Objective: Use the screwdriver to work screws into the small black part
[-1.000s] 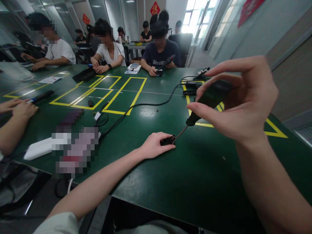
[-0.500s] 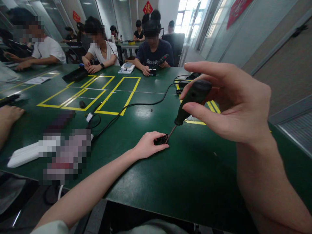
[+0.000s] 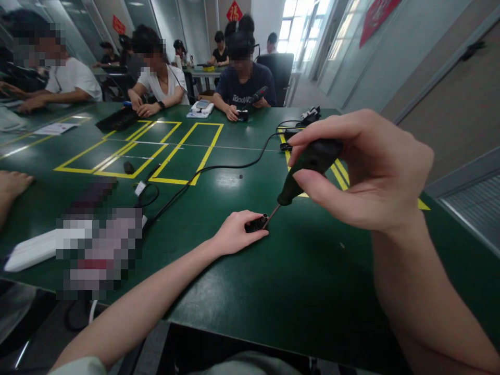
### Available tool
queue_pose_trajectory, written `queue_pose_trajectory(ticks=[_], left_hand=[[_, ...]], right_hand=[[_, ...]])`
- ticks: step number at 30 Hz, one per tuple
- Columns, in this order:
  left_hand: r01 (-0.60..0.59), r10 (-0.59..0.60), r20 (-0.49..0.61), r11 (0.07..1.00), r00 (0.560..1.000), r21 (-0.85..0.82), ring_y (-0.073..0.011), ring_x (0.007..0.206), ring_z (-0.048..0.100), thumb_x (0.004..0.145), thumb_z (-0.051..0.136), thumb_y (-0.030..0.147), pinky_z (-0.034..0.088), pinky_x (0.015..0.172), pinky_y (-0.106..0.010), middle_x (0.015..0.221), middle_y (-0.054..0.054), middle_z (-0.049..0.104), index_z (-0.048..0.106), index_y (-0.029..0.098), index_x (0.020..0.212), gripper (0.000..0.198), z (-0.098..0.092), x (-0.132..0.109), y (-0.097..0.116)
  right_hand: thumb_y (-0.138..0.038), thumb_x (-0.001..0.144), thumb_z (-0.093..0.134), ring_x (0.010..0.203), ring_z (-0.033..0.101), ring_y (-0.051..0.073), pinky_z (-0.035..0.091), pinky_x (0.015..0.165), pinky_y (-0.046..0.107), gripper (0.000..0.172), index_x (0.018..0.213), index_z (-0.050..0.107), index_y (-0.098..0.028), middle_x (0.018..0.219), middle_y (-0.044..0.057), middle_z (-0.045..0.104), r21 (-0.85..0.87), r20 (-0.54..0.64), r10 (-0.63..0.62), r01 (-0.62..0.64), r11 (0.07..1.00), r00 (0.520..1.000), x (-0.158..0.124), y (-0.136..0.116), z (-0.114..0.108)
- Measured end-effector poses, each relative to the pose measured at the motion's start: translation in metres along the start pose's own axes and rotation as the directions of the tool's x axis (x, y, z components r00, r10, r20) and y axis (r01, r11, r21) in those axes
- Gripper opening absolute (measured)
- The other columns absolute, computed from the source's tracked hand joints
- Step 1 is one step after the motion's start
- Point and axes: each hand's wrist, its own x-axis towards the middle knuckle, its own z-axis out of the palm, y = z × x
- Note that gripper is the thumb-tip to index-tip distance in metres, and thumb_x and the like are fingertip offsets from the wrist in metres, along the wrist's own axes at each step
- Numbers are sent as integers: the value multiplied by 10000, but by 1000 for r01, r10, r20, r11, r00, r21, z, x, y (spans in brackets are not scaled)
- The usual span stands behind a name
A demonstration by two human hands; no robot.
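On the green table [image 3: 234,291], my left hand [image 3: 236,232] pinches a small black part [image 3: 254,225] between thumb and fingers. A round, tube-like end shows at the part's upper right; the rest is partly hidden by the hand. My right hand [image 3: 363,166] is closed around the dark handle of a screwdriver [image 3: 291,187]. The screwdriver slants down to the left, and its thin metal shaft meets the black part beside my left fingertips. Whether the tip sits in a screw is too small to tell.
A black cable [image 3: 219,167] crosses the table. Yellow tape outlines [image 3: 209,153] mark the surface. At left lie a white box [image 3: 33,250] and blurred items. A co-worker's hand [image 3: 15,185] rests at the left edge; several people sit opposite. Black parts [image 3: 308,117] stand behind my right hand.
My right hand and the screwdriver have turned and lowered slightly, with the handle tilting further over. My left hand holds the black part in the same place. The view has shifted a little.
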Motion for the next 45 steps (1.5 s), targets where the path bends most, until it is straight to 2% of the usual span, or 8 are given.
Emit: queue_pose_trajectory(ticks=[6,15,22,27,30,34,38,45], left_hand=[[6,-6,-3,1000,1000,-2,-220,916,752,926,826,350,585,866,-332,1074,-83,831,817,178,1188,313,-1,0,0],[13,-13,-4,1000,1000,1,-209,876,733,930,830,362,586,861,-338,1037,-76,826,823,184,1189,315,-1,1,2],[25,-25,-9,1000,1000,-11,-213,882,737,932,831,368,579,844,-324,1039,-76,829,833,185,1187,314,-1,1,4],[26,-26,-10,999,1000,-33,-216,900,746,931,830,355,577,842,-325,1061,-80,835,830,182,1197,317,0,1,3],[29,-30,-14,999,999,-43,-218,912,750,923,838,345,578,835,-320,1063,-77,836,831,183,1195,316,1,1,1],[29,-29,-9,999,1000,-45,-219,913,751,921,841,356,581,848,-327,1073,-82,837,829,181,1201,331,1,1,1],[18,-18,2,999,1000,-35,-213,892,742,927,836,371,587,865,-340,1073,-84,836,828,184,1207,337,0,1,2],[17,-17,-1,999,1000,-28,-204,871,731,926,837,376,582,851,-324,1041,-75,829,832,182,1192,329,-1,1,2]], right_hand=[[-352,801,937,598,663,157,532,483,308,268,1006,773,-298,862,-13,748,-163,-62,-10,0,987,998,2,-3,3],[-541,729,965,509,596,148,454,389,277,393,916,717,-299,662,-49,624,-242,-204,52,-102,965,978,0,-7,17],[-345,870,863,641,684,182,572,538,322,159,999,798,-279,862,15,776,-187,-99,104,-121,975,990,5,-9,11],[-302,908,808,686,642,172,545,544,310,232,1140,794,-302,947,8,779,-161,-161,24,-50,986,987,4,-6,10],[-268,948,753,722,655,185,563,584,333,245,1180,783,-342,973,-7,771,-186,-103,59,-78,979,993,4,-6,10],[-269,925,766,654,620,184,530,540,337,235,1153,787,-322,867,-10,741,-186,-107,-7,-13,982,994,4,-7,10],[-272,936,755,647,631,174,532,553,342,244,1153,781,-381,934,-23,751,-177,-145,75,-101,979,987,3,-5,9],[-344,942,774,663,677,157,544,542,290,117,1051,777,-303,920,3,780,-219,-129,68,-96,971,989,3,0,9]])
